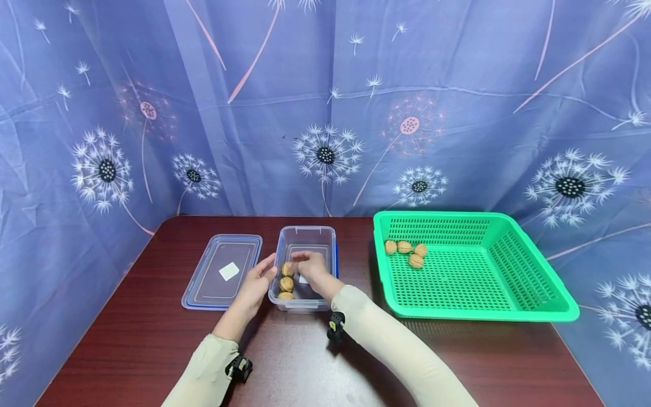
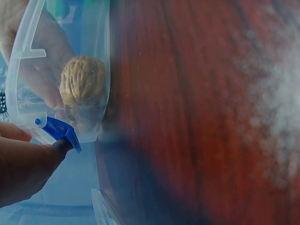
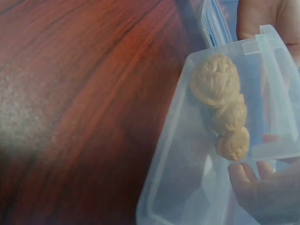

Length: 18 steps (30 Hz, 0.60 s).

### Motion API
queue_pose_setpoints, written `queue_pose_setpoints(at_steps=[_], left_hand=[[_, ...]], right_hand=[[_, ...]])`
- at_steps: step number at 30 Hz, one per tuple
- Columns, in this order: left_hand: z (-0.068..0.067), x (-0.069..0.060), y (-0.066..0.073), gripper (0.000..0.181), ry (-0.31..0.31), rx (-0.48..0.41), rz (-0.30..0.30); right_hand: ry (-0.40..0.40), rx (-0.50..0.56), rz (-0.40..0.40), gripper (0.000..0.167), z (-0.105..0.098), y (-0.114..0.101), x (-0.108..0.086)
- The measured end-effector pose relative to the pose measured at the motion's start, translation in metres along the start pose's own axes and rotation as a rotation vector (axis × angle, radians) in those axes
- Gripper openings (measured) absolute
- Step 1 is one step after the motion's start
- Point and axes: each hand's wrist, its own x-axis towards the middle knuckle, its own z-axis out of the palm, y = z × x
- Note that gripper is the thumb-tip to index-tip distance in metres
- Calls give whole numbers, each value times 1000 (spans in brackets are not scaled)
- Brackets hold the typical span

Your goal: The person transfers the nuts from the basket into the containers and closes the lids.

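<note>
A clear plastic box stands on the table with three walnuts in a row along its left wall. Inside it, my right hand has its fingers by the farthest walnut; the right wrist view shows the fingertips close beside this nut, not wrapped round it. Against the outside of the box's left wall rests my left hand, fingers extended. In the left wrist view that hand touches a blue latch, and the nearest walnut shows through the plastic.
A green basket on the right holds several walnuts in its far left corner. Left of the box lies a clear lid with a white label. Behind the table hangs a blue dandelion-patterned curtain.
</note>
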Motion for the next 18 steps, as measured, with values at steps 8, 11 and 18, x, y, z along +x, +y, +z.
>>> queue_pose_setpoints(at_steps=[8,11,18], left_hand=[[0,-1,1,47,0,2,1],[0,-1,1,47,-1,6,2],[0,-2,1,47,0,12,3]], right_hand=[[-3,-16,-32,34,-3,-13,0],[-8,-7,-48,34,-4,-18,-2],[-8,-33,-37,35,-10,-32,-2]])
